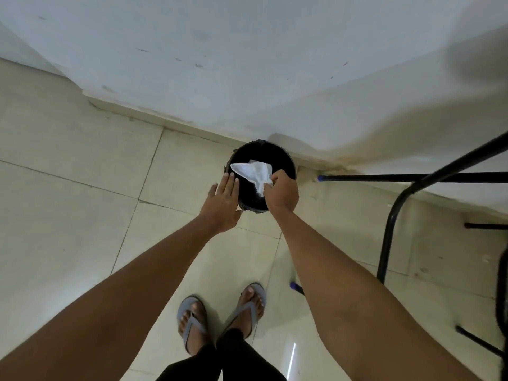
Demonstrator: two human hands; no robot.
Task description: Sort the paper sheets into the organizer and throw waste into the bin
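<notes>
Head view, looking straight down. Bin (286, 156): black, round, open top, standing on tiled floor (68, 166) close to the foot of a white wall (220, 64); inside is dark, contents can't be made out.

Right hand (281, 192): over the bin's right/near rim, fingers curled into a fist round the narrow twisted end of a crumpled white paper (254, 170). Paper fans out up and to the left from the fist, wide end over the bin mouth, w/ its left tip near the left rim. Whether the paper touches the bin's inside can't be told.

Left hand (224, 203): flat, palm down, fingers straight and close together, thumb out to the left; holds nothing. Fingertips (231, 176) at the bin's left rim, just beside the paper's left tip; contact w/ rim or paper not clear.

Both forearms bare, reaching fwd from lower frame corners and converging on the bin.

Lower centre: two feet in grey flip-flops (192, 325) on the tiles, black trouser legs (220, 361) below them, well back from the bin.

Right side: black metal frame (384, 243) of thin tubes, w/ blue end caps (320, 178) on two tube ends; one horizontal tube ends just right of the bin, not touching it. Organizer and other sheets not in this view.
</notes>
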